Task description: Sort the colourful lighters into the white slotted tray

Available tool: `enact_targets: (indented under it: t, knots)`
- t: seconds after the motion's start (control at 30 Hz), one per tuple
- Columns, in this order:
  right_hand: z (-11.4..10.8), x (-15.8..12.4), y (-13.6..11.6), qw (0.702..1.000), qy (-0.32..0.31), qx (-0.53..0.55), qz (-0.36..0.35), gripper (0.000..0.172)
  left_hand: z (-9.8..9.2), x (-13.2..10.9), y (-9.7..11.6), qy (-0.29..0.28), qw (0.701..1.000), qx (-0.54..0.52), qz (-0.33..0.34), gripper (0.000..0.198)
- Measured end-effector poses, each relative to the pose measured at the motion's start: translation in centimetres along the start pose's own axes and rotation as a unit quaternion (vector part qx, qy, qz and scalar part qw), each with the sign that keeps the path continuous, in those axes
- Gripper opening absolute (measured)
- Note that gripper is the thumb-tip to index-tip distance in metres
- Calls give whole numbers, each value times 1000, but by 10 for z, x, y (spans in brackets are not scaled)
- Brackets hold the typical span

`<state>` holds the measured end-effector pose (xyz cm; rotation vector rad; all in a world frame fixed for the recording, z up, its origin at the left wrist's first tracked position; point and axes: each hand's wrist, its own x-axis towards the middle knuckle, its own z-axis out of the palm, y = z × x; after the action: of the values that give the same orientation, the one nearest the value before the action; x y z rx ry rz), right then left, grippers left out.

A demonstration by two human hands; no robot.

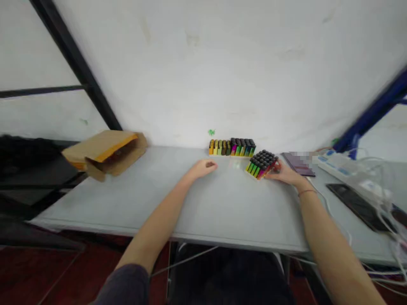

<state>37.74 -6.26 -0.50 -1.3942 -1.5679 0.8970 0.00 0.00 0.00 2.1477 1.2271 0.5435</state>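
On the grey table, my right hand (282, 173) grips the right side of a tilted tray of lighters (263, 163). Its lighters have black tops and green, yellow, pink and red bodies, packed in rows. My left hand (203, 168) hovers over or rests on the table, half curled, with a gap between thumb and fingers and nothing visible in it. Just beyond it, against the wall, stands a group of yellow and dark lighters (219, 148). Touching that group on its right is another tray of multicoloured lighters with black tops (242, 147).
An opened cardboard box (103, 148) lies on its side at the table's left end. To the right are a dark flat packet (299, 164), a white power strip (352, 171) with tangled cables and a black phone (358, 205). The white wall (222, 76) borders the table's back.
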Motion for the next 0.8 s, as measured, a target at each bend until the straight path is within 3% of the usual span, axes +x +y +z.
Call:
enact_targets:
  t: [0.1, 0.17, 0.3, 0.43, 0.57, 0.7, 0.8]
  knots:
    - [0, -2, 0, 1000, 1, -7, -4, 85, 33, 2, 29, -25, 995, 67, 68, 35]
    - [-2, -5, 0, 1000, 9, -26, 7, 83, 55, 5, 51, -21, 984, 147, 97, 49]
    - [-9, -10, 3, 996, 46, -71, 42, 72, 90, 14, 93, -40, 971, 224, 73, 66]
    - [-24, -13, 15, 992, 82, -82, 54, 70, 107, 23, 117, -39, 970, 238, 14, 58]
    - [-36, -16, 30, 978, 155, -133, 33, 68, 121, 39, 130, -27, 971, 239, 8, 51]
    - [-29, -13, 36, 932, 269, -232, 68, 53, 138, 61, 143, 21, 974, 225, -13, 43]
    - [-16, 1, 35, 897, 300, -299, 122, 46, 143, 72, 149, 35, 975, 217, -38, 43]
